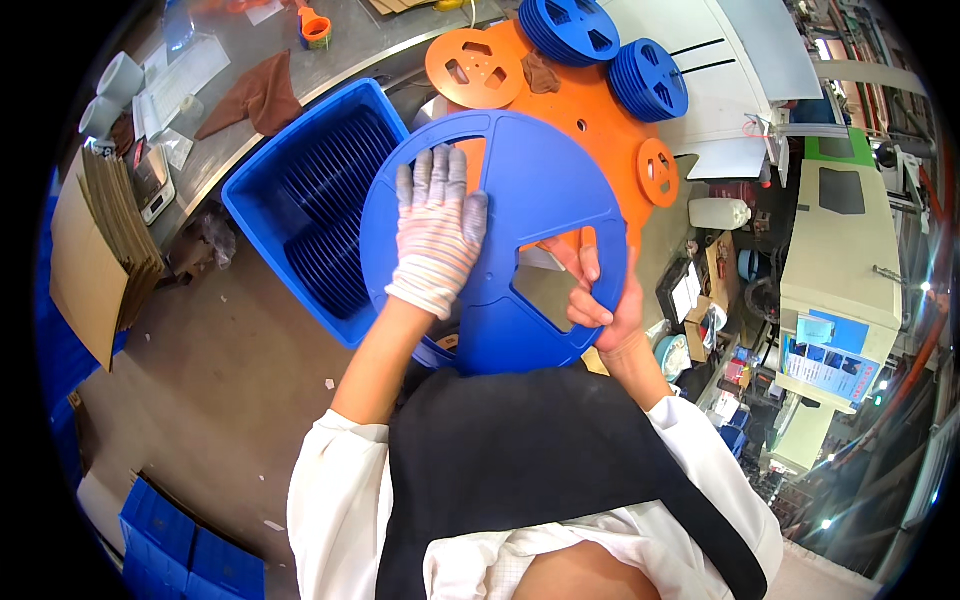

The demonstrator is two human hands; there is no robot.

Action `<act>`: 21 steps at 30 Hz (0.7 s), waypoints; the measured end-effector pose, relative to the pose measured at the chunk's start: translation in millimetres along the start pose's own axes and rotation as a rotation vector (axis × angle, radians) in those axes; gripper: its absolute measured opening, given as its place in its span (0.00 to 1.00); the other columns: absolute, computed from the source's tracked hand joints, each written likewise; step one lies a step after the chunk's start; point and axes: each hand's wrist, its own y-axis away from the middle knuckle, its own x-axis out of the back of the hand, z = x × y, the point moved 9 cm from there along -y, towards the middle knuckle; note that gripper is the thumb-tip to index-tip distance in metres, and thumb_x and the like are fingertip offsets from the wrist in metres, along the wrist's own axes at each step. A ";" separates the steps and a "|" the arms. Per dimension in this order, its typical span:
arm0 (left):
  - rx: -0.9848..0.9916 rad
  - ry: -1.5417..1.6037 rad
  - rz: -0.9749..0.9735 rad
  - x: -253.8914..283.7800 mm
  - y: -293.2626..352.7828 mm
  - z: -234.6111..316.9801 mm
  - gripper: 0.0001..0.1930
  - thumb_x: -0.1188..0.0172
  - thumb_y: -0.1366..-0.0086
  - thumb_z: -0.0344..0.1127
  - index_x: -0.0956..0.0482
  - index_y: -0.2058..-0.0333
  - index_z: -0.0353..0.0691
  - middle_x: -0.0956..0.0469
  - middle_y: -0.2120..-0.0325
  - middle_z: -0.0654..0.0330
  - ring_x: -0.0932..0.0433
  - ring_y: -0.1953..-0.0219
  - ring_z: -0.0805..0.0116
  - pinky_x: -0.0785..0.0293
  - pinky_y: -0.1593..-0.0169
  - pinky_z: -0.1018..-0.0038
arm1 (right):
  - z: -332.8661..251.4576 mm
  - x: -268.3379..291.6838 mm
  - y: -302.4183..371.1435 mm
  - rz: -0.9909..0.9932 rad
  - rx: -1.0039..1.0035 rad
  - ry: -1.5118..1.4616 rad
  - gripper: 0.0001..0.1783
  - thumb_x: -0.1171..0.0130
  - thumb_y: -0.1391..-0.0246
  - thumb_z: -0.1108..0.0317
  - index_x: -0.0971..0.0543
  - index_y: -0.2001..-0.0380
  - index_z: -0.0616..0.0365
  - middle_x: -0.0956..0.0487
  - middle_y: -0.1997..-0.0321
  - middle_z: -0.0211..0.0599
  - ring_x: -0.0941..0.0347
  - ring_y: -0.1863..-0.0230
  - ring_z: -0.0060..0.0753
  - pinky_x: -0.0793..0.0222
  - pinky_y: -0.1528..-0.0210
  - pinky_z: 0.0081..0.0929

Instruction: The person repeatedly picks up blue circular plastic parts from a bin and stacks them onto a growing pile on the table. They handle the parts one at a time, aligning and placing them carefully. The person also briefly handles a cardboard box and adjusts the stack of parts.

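A large blue plastic reel disc (550, 172) with cut-out windows is held up in front of my apron. My left hand (437, 235), in a striped knit glove with grey fingertips, lies flat on the disc's face, its fingers stretched out. At the right side my bare right hand (615, 308) grips the rim, with fingertips showing through a window. Just left of the disc is a blue crate (248, 180) holding rows of thin dark blue discs. Beyond it stands an orange round-edged table (602, 115).
On the orange table are stacks of smaller blue reels (570, 28) and an orange disc (474, 68). A metal bench (345, 50) at the upper left carries a brown cloth (258, 97) and paper. Cardboard sheets (95, 260) stand far left; a machine (845, 240) stands right.
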 end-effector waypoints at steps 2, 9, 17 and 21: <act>0.109 0.145 0.024 16.5 3.7 26.3 0.35 0.44 0.38 0.43 0.41 0.36 0.30 0.41 0.36 0.36 0.45 0.31 0.40 0.56 0.28 0.51 | 0.9 6.5 -0.2 -0.004 -0.005 -0.026 0.33 0.61 0.35 0.35 0.32 0.67 0.58 0.45 0.26 0.48 0.45 0.89 0.14 0.50 0.84 0.17; -0.015 0.179 -0.085 13.8 -13.8 34.7 0.36 0.46 0.37 0.45 0.43 0.35 0.32 0.43 0.36 0.39 0.47 0.31 0.41 0.57 0.29 0.49 | 9.8 1.7 -2.6 -0.003 -0.033 0.062 0.34 0.64 0.35 0.33 0.32 0.67 0.58 0.42 0.27 0.44 0.47 0.89 0.14 0.52 0.83 0.18; -0.280 0.214 -0.135 26.2 -31.7 91.5 0.30 0.47 0.36 0.48 0.33 0.38 0.40 0.34 0.36 0.51 0.40 0.32 0.57 0.56 0.28 0.54 | 19.0 10.3 -0.8 -0.002 -0.071 0.040 0.35 0.65 0.36 0.32 0.32 0.69 0.58 0.35 0.31 0.43 0.48 0.90 0.14 0.52 0.83 0.19; -0.155 0.002 -0.038 17.5 -34.3 36.7 0.29 0.48 0.36 0.47 0.33 0.38 0.40 0.34 0.37 0.49 0.37 0.34 0.53 0.53 0.29 0.53 | 14.7 -2.4 -1.7 0.015 -0.059 0.078 0.35 0.67 0.35 0.32 0.32 0.70 0.57 0.29 0.36 0.40 0.48 0.90 0.15 0.53 0.83 0.19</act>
